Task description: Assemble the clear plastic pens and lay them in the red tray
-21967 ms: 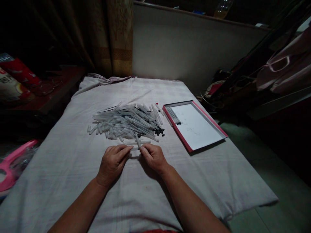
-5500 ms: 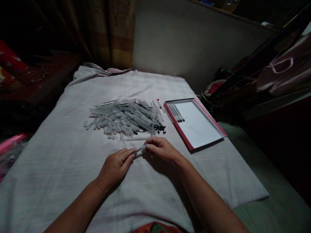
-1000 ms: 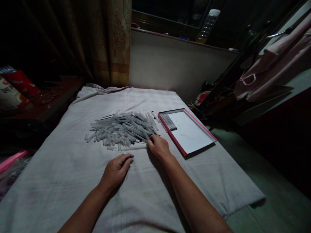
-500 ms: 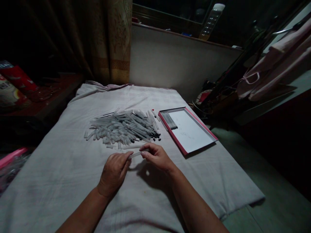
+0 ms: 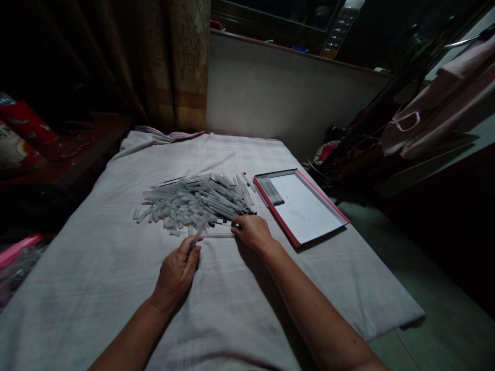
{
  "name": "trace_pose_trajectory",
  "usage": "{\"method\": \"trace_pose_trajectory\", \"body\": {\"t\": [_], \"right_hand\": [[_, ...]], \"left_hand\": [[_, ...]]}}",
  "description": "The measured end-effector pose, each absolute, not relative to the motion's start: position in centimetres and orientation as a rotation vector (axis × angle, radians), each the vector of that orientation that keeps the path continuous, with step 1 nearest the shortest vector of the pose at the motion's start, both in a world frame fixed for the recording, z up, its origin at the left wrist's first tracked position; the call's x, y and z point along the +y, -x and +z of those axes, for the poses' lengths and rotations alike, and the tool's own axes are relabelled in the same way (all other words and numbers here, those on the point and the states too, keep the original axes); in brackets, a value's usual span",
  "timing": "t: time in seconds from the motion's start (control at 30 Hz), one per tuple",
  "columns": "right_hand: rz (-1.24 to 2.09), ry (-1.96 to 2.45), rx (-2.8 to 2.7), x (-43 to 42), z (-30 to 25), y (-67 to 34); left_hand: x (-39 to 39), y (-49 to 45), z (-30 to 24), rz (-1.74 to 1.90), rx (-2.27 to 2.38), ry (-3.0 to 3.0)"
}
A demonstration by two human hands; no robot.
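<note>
My left hand (image 5: 179, 268) is closed around a translucent pen barrel (image 5: 198, 230), which tilts up and away from me. At the front right edge of the pile of pen parts (image 5: 185, 203), my right hand (image 5: 251, 230) has its fingertips pinched together by the small black pieces. Whatever lies between those fingertips is hidden. The pile mixes clear barrels, clear caps, dark refills and black ends. Another clear barrel (image 5: 218, 235) lies flat on the cloth between my hands.
A shallow box lid (image 5: 284, 233) with red edges lies to the right, and a row of pens (image 5: 273, 191) fills its left end. The white cloth (image 5: 116, 288) covers the table. Curtain (image 5: 189, 67) and wall stand behind; a dark side table (image 5: 77, 154) is at left.
My right hand has left the barrel and moved forward and slightly right to the pile's edge. My left hand has moved slightly left and turned the barrel more upright.
</note>
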State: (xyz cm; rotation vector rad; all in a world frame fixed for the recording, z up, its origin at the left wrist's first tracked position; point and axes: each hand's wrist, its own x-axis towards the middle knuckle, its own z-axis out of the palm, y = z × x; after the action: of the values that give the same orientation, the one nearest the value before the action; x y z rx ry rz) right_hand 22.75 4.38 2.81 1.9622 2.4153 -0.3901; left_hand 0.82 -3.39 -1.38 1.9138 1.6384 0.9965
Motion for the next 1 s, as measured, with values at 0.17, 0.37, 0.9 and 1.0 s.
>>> {"method": "trace_pose_trajectory", "body": {"t": [0.17, 0.37, 0.9, 1.0], "right_hand": [[-0.289, -1.92, 2.439, 4.3, 3.0, -22.3], [-0.717, -2.175, 2.512, 2.7, 2.9, -25.1], [-2.677, -3.057, 2.05, 1.4, 3.4, -27.1], [-2.604, -3.044, 2.141, 1.4, 3.4, -27.3]], "left_hand": [[-3.2, -0.9, -1.6, 1.118, 1.575, -1.939], [-3.0, -0.9, -2.0, 1.192, 1.508, -1.994], [-2.8, -0.8, -2.3, 1.162, 1.49, -2.045], [-2.7, -0.8, -2.3, 1.147, 1.501, -2.044]]}}
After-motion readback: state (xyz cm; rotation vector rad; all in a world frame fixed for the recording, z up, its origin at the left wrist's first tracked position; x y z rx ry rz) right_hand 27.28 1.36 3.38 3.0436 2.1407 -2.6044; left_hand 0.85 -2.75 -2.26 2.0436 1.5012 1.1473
